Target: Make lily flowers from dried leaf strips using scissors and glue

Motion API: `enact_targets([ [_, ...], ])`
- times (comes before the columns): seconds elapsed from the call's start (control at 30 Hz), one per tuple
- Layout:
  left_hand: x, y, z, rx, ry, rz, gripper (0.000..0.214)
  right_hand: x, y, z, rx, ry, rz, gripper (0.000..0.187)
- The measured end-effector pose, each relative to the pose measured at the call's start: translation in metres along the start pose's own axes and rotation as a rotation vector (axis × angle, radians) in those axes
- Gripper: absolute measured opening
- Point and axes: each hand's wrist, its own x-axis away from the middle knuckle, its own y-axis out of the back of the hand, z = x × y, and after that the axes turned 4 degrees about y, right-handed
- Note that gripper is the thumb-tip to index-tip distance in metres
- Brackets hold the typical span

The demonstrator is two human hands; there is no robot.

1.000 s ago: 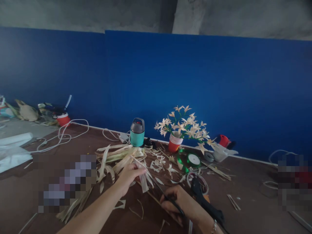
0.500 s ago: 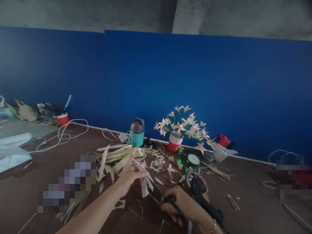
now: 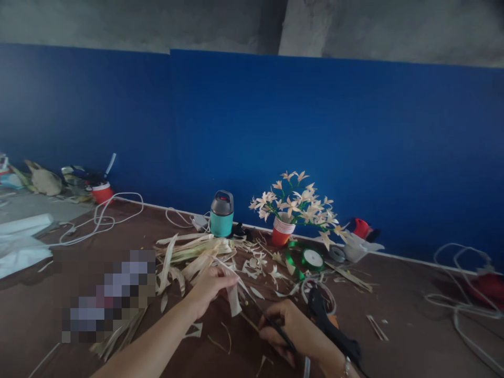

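My left hand (image 3: pixel 208 289) pinches a pale dried leaf strip (image 3: pixel 233 299) that hangs down from its fingertips over the brown table (image 3: pixel 394 336). My right hand (image 3: pixel 293 331) is closed round the dark handles of scissors (image 3: pixel 271 323), whose blades point toward the strip. A heap of dried leaves (image 3: pixel 197 252) lies just behind the left hand. Small cut petal shapes (image 3: pixel 255 262) are scattered between the hands and a red cup of paper flowers (image 3: pixel 284 231).
A black glue gun (image 3: pixel 331 328) lies right of my right hand. Green ribbon rolls (image 3: pixel 311 258), a teal jar (image 3: pixel 221 214) and a red cup (image 3: pixel 101 192) stand farther back. White cables (image 3: pixel 98 220) trail left; more cords (image 3: pixel 460 310) lie right. A blue wall (image 3: pixel 275 136) backs the table.
My left hand has shifted slightly with the strip, which now hangs lower. The scissors hand has stayed almost in place.
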Motion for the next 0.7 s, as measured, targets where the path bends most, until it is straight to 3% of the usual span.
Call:
enact_targets([
  [0.3, -0.006, 0.002, 0.003, 0.010, -0.154, -0.183, 0.024, -0.002, 0.000, -0.003, -0.153, 0.041, -0.014, 0.030],
  [0.7, 0.002, -0.007, 0.003, 0.064, -0.061, -0.129, 0.025, 0.004, 0.002, 0.004, -0.238, 0.045, 0.078, 0.036],
])
